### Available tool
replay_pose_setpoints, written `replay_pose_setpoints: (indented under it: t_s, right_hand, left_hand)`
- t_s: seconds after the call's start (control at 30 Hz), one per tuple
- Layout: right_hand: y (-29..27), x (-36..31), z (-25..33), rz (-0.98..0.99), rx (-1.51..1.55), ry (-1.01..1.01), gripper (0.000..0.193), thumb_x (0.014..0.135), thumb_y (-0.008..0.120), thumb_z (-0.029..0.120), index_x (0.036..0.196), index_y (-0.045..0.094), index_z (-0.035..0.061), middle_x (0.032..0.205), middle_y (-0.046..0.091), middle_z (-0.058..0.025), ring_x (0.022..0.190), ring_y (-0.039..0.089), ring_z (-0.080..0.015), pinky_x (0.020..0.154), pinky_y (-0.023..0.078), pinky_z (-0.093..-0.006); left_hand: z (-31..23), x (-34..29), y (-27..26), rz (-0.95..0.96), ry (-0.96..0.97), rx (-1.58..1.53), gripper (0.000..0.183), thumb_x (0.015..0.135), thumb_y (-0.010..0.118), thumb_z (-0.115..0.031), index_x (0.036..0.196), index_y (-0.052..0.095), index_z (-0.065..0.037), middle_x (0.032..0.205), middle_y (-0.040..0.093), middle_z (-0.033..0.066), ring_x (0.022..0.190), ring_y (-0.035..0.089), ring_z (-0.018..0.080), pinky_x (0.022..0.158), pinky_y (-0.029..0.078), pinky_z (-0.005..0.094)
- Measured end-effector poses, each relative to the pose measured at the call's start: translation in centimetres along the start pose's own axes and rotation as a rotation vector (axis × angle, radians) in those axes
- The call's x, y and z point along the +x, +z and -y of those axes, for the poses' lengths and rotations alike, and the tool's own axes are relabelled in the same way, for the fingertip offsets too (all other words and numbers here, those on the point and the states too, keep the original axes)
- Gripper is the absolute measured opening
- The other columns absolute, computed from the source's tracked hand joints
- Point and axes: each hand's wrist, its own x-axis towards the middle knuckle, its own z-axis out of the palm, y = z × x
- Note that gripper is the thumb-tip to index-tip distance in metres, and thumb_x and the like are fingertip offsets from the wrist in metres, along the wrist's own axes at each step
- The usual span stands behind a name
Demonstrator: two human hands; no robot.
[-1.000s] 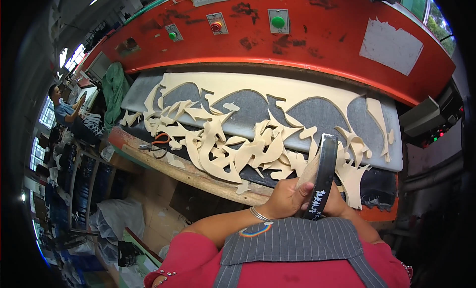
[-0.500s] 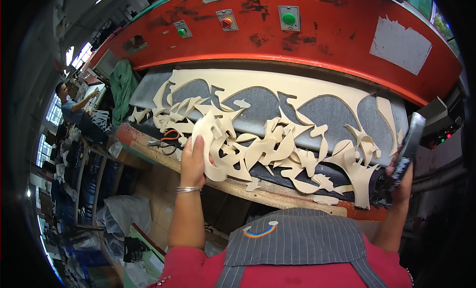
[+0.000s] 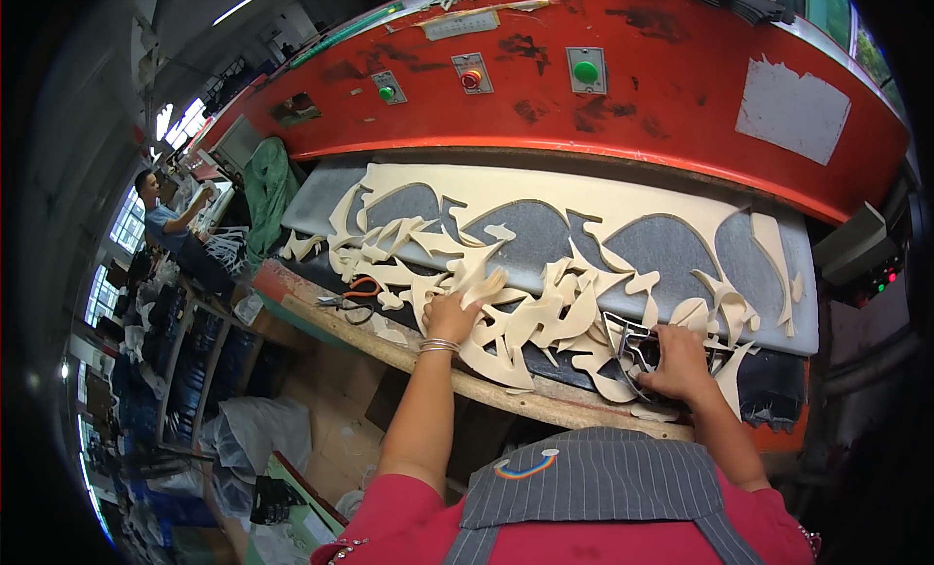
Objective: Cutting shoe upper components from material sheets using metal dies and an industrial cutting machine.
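Note:
My left hand (image 3: 450,319) is down among the cream cut-out scraps (image 3: 545,307), its fingers closed round a curved cream scrap (image 3: 479,285); the fingertips are partly hidden. On the right, my right hand (image 3: 681,363) grips a metal-edged cutting die (image 3: 628,339), which rests low over the heap near the front edge. Behind the heap lies a cream sheet (image 3: 545,184) with large arched openings, on a grey cutting pad (image 3: 671,246). Orange-handled cutters (image 3: 362,289) lie left of my left hand.
A red machine beam (image 3: 662,108) with green and red push buttons spans the back. The wooden board (image 3: 545,406) forms the front edge. A green cloth (image 3: 269,191) hangs at the left. Another person (image 3: 170,229) stands farther off on that side.
My right hand has brought the die from the far right edge leftward and down onto the scraps. My left hand, which held a raised cream piece, has moved right and lower into the heap.

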Motion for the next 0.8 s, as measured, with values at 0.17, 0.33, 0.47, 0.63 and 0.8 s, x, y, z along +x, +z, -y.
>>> replay_pose_setpoints:
  t_s: [0.17, 0.33, 0.47, 0.63, 0.8]
  right_hand:
    - [0.2, 0.2, 0.2, 0.001, 0.016, -0.008, 0.066, 0.054, 0.073, 0.034, 0.109, 0.056, 0.0006, 0.101, 0.058, -0.0173, 0.099, 0.053, -0.0328, 0.090, 0.038, -0.0395]
    - [1.0, 0.1, -0.7, -0.037, 0.000, -0.004, 0.066, 0.054, 0.072, 0.033, 0.109, 0.056, 0.0007, 0.101, 0.057, -0.0172, 0.099, 0.053, -0.0324, 0.089, 0.038, -0.0394]
    - [0.8, 0.8, -0.1, -0.025, 0.029, -0.060, 0.064, 0.053, 0.072, 0.032, 0.107, 0.056, 0.0014, 0.098, 0.057, -0.0162, 0.097, 0.053, -0.0316, 0.086, 0.037, -0.0387]
    - [1.0, 0.1, -1.4, -0.038, 0.024, -0.028, 0.064, 0.054, 0.072, 0.032, 0.108, 0.056, 0.0022, 0.099, 0.057, -0.0152, 0.099, 0.052, -0.0308, 0.087, 0.037, -0.0377]
    - [1.1, -0.4, -0.9, -0.102, 0.024, -0.073, 0.064, 0.053, 0.072, 0.032, 0.108, 0.056, 0.0028, 0.100, 0.057, -0.0146, 0.099, 0.052, -0.0304, 0.087, 0.037, -0.0374]
  left_hand:
    - [0.7, -1.1, 0.2, -0.232, 0.169, -0.222, 0.041, 0.078, 0.068, -0.033, 0.105, 0.063, -0.003, 0.100, 0.054, 0.0217, 0.098, 0.052, 0.0367, 0.086, 0.043, 0.0417]
    - [1.7, -0.6, -1.6, -0.533, 0.193, -0.775, 0.055, 0.081, 0.069, -0.021, 0.125, 0.044, 0.000, 0.118, 0.053, 0.0236, 0.103, 0.057, 0.0288, 0.089, 0.045, 0.0357]
    - [9.4, 2.9, 0.8, -0.328, -0.198, -0.838, 0.084, 0.072, 0.075, -0.036, 0.136, 0.033, 0.001, 0.122, 0.048, 0.0316, 0.114, 0.050, 0.0338, 0.099, 0.036, 0.0401]
    - [6.4, 3.6, 0.8, -0.147, -0.515, -0.182, 0.086, 0.061, 0.069, -0.064, 0.117, 0.060, 0.000, 0.123, 0.048, 0.0339, 0.109, 0.054, 0.0374, 0.096, 0.039, 0.0398]
    - [9.2, 4.6, 0.7, -0.018, -0.406, -0.431, 0.105, 0.056, 0.074, -0.062, 0.127, 0.041, 0.009, 0.130, 0.040, 0.0333, 0.120, 0.042, 0.0433, 0.101, 0.034, 0.0447]
